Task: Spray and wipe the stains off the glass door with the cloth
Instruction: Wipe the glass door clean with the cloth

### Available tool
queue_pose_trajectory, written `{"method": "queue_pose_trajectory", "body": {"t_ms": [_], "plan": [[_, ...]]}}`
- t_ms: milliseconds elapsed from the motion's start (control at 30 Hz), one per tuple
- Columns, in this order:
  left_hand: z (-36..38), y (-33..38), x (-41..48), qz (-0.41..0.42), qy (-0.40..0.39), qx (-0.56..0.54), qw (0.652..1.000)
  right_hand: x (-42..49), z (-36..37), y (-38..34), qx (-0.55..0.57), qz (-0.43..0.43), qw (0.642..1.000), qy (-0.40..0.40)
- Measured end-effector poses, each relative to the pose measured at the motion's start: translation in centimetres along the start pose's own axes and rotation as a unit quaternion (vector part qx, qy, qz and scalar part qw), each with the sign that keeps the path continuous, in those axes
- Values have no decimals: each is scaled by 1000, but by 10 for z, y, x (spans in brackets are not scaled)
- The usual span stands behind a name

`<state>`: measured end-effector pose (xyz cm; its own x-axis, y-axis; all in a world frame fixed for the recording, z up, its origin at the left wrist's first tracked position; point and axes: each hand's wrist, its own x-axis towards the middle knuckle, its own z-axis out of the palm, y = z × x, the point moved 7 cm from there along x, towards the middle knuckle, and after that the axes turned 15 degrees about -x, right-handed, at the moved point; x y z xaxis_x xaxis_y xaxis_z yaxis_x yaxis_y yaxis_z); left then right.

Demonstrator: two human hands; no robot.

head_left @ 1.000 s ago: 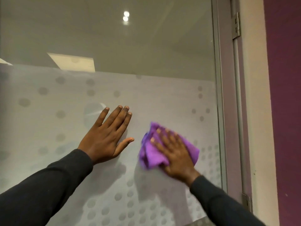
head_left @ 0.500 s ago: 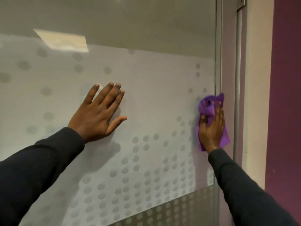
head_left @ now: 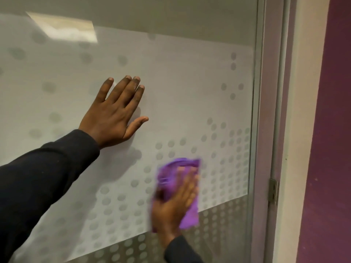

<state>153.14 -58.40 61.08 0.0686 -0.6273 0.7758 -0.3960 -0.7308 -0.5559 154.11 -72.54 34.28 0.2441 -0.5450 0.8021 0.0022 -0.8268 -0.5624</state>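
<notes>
The glass door (head_left: 186,88) fills most of the view, with a frosted band patterned with grey dots across it. My left hand (head_left: 114,114) lies flat on the frosted glass, fingers spread, holding nothing. Lower and to the right, my right hand (head_left: 174,204) presses a purple cloth (head_left: 178,179) against the glass near the bottom edge of the frosted band. That hand and the cloth are motion-blurred. No spray bottle is in view.
The door's metal frame (head_left: 256,130) runs down the right side, with a hinge (head_left: 273,190) low on it. Beyond stand a cream jamb (head_left: 300,130) and a purple wall (head_left: 334,130). A ceiling light reflection (head_left: 62,27) shows at the upper left.
My right hand has swept the cloth from the middle of the glass to the right frame edge, then down and back left. My left hand has stayed flat on the glass.
</notes>
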Motion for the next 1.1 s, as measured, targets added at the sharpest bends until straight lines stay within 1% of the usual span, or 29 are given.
{"method": "queue_pose_trajectory", "body": {"t_ms": [33,67,100,167,233,267,300,400,467,533,600,667,700,733,767,800,833,867,900,933,967,1000,1033,1067,1100], "plan": [[0,0,0,0,-2,-2,1000,-19,8,-43,-25,-108,994,-24],[0,0,0,0,-6,-5,1000,-38,15,-77,-46,-208,976,-46],[0,0,0,0,-10,-7,1000,-51,19,-99,-61,-282,956,-57],[0,0,0,0,-19,-11,1000,-54,19,-110,-68,-368,926,-42],[0,0,0,2,-18,-10,1000,-30,11,-94,-69,-403,913,-14],[-1,0,-1,4,-14,-7,1000,-6,6,-79,-74,-395,916,-2],[-1,0,-1,5,-8,-5,1000,25,-2,-61,-76,-362,929,10],[-1,0,-1,5,-7,-4,1000,134,-30,10,-55,-192,979,34],[-1,0,-1,2,-13,-4,1000,195,-48,63,-25,-70,996,42],[0,1,-2,-1,-22,-1,1000,234,-56,99,2,38,999,35],[0,1,-2,-2,-27,4,1000,252,-57,106,13,125,992,30],[0,1,-2,-1,-25,10,1000,256,-58,91,11,171,985,35],[0,1,-2,-2,-23,12,1000,255,-58,76,11,168,985,39],[-1,2,-2,-1,-21,16,1000,252,-58,58,7,144,988,45],[-1,2,-2,0,-21,19,1000,247,-58,35,-1,103,993,54],[-1,2,-2,0,-21,21,1000,238,-57,9,-13,48,997,65],[-2,2,-2,0,-20,22,1000,226,-54,-19,-30,-26,997,72],[-3,2,-2,1,-17,21,1000,210,-49,-47,-51,-117,989,70],[-3,1,-2,2,-16,20,1000,193,-42,-71,-73,-212,973,58],[-3,1,-2,3,-16,21,1000,181,-36,-84,-89,-292,951,45],[-3,1,-2,5,-16,23,1000,178,-35,-87,-98,-353,930,39],[-3,2,-2,5,-15,25,1000,184,-37,-83,-105,-393,913,41],[-3,2,-2,5,-15,26,1000,197,-42,-74,-108,-407,906,48],[-3,2,-2,4,-16,27,999,215,-49,-60,-107,-391,912,61],[-2,2,-2,2,-18,28,999,239,-56,-43,-95,-342,932,73]]}}
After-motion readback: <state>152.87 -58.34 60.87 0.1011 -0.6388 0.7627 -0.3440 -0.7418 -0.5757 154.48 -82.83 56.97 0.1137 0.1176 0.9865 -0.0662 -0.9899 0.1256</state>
